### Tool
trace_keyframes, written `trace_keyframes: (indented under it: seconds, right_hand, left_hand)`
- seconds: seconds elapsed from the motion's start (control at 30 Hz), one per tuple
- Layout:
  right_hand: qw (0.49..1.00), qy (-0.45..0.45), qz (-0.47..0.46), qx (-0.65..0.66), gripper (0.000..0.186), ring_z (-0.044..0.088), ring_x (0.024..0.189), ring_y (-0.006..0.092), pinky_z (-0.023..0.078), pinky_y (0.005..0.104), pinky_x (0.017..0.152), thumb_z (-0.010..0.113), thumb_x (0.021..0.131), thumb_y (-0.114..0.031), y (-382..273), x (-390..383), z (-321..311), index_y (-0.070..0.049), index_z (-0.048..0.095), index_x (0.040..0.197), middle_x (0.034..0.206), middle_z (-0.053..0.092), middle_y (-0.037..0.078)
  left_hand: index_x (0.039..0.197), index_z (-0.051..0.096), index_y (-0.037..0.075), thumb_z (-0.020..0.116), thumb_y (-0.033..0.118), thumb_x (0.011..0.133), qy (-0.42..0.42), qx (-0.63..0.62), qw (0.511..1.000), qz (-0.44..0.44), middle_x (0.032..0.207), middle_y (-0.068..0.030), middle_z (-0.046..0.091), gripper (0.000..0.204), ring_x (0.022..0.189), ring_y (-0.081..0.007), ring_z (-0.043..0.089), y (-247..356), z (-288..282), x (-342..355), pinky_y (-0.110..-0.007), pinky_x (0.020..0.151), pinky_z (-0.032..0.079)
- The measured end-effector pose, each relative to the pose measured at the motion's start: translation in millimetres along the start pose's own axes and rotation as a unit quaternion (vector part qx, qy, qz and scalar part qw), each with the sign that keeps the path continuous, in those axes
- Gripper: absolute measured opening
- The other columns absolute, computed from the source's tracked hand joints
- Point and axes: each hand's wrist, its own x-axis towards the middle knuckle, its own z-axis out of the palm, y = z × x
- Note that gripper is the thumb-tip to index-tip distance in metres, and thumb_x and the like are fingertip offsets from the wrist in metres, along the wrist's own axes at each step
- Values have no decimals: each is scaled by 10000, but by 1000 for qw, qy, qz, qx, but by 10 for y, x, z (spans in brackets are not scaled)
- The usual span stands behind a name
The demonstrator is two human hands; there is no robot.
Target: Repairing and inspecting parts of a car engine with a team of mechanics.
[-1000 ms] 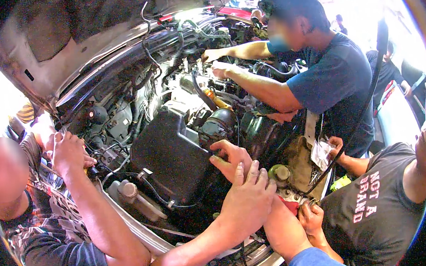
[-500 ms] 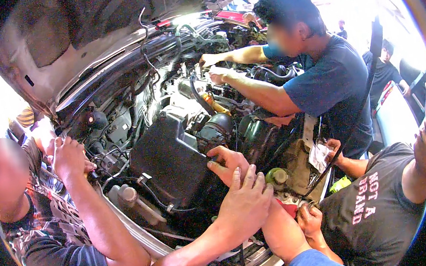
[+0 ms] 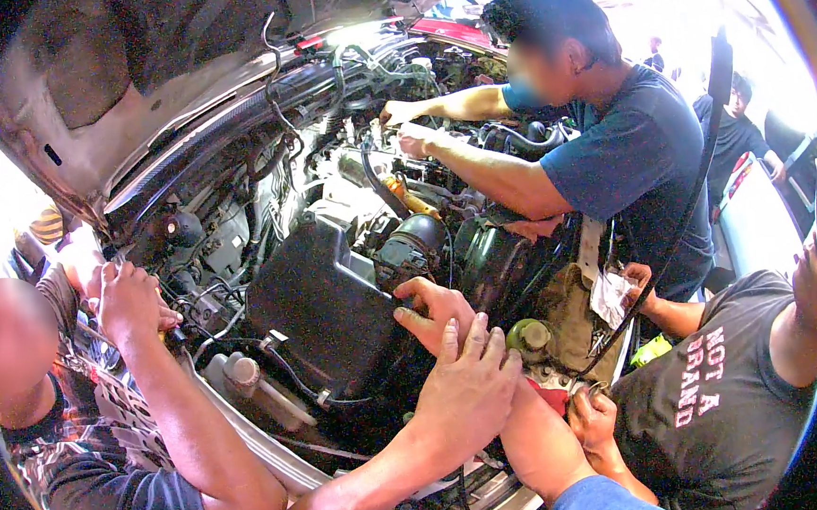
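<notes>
Looking down into a crowded engine bay of dark hoses and grey metal (image 3: 228, 249), we have our right hand (image 3: 436, 312) at the right edge of a large, black, box-shaped plastic cover (image 3: 318, 309). The fingers are half curled, the thumb and forefinger parted; we cannot tell whether the fingertips touch the cover. Our left hand (image 3: 470, 383) lies across the right wrist, back upward, its fingers stretched out and slightly spread; its thumb is hidden from us. A blue cloth sleeve (image 3: 601, 502) shows on our right arm.

The black cover sits in the near middle of the bay, to the left of our right hand. Beyond its right side we see a round, dark, ribbed duct (image 3: 414, 240), and past that a bright orange-yellow part (image 3: 414, 201). An off-white plastic reservoir with a round cap (image 3: 246, 375) stands at the cover's near left. Just right of our wrists is a round, olive-green cap (image 3: 531, 335), and beside our right forearm a small red piece (image 3: 553, 396), near a co-worker's hand (image 3: 592, 417).

Across the bay, a person in a dark blue T-shirt (image 3: 628, 145) reaches both hands over the engine. On the right, another hand (image 3: 636, 282) holds a crumpled white sheet (image 3: 611, 300).
</notes>
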Motion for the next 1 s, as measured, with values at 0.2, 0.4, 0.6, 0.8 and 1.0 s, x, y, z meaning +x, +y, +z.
trace_keyframes:
  seconds: [0.2,0.4,0.6,0.8,1.0]
  right_hand:
    - [1000,-1,2,-6,363,688,773,272,540,373,731,758,836,-229,18,3,7,-79,661,1152,832,687,134]
    - [1000,4,-7,-4,367,687,768,265,540,369,728,761,836,-223,18,14,13,-74,656,1154,829,687,133]
    - [1000,-15,21,1,377,678,743,234,537,350,708,768,832,-202,-9,7,-5,-74,649,1166,823,682,114]
    - [1000,0,13,-6,375,681,761,242,539,354,719,777,823,-204,-7,1,10,-78,661,1157,835,686,112]
    - [1000,-6,18,-9,371,686,799,251,541,355,752,775,823,-207,0,9,0,-79,666,1154,864,690,125]
  left_hand:
    - [1292,621,36,657,305,836,0,5,1000,-2,1393,-209,555,531,1367,-416,445,3,8,0,-622,1133,310]
    - [1294,622,33,659,301,833,-2,3,1000,-3,1402,-215,553,535,1377,-415,438,1,7,3,-627,1138,307]
    - [1296,620,31,666,292,826,-10,1,1000,-3,1400,-216,555,540,1381,-418,436,2,-8,-3,-625,1144,300]
    - [1294,617,25,666,290,828,-5,-7,1000,-1,1399,-219,555,538,1377,-422,438,-6,-9,-4,-623,1148,292]
    - [1283,620,25,657,295,837,-3,-6,1000,-2,1396,-221,555,522,1377,-425,436,-4,9,-5,-625,1145,296]
